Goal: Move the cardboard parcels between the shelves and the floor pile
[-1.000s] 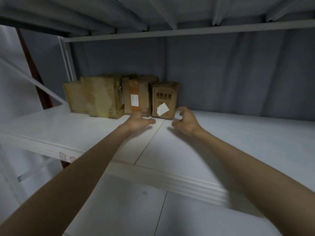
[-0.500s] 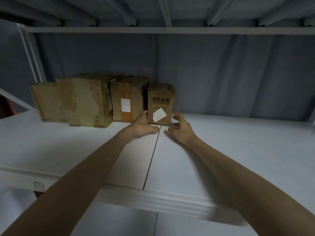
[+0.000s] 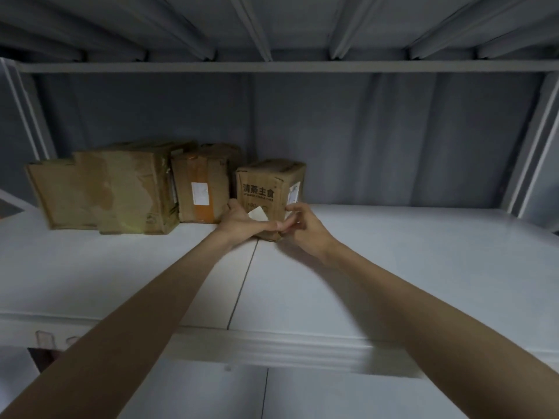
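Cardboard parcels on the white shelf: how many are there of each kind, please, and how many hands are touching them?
Large worn cardboard parcels: 1, the large worn parcel at the left.
Parcels with orange tape: 1, the orange-taped parcel.
Small parcels with printed characters: 1, the small printed parcel, held between the left hand and the right hand.
Hands: 2.
Total: 3 parcels, 2 hands.
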